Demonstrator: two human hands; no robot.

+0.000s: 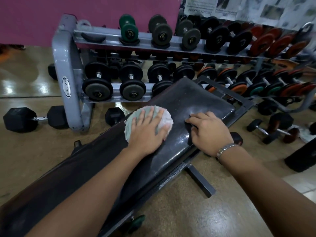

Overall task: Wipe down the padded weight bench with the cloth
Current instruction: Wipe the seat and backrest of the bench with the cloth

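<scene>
1. At the far left a dumbbell lies on the floor beside the grey rack; neither is part of the job.
2. The bench runs from the lower left up toward the rack, and the cloth sits bunched on its dark pad, near the left edge.
3. The left hand lies flat on the cloth, fingers straight and spread wide, palm pressing it into the pad. The forearm reaches out long and low along the bench.
4. The step in hand looks like the wiping itself. The pad beyond the cloth has a dull, dusty sheen, so much of the far end probably remains to be done.
5. The next move likely calls for steady downward pressure while the cloth slides across or up the pad (a bunched cloth can roll under the palm).
6. The right hand rests on the pad near its right edge, fingers bent with the tips down. It holds nothing that can be seen and seems to brace the body.
7. More weights lie on the floor at the right.
</scene>
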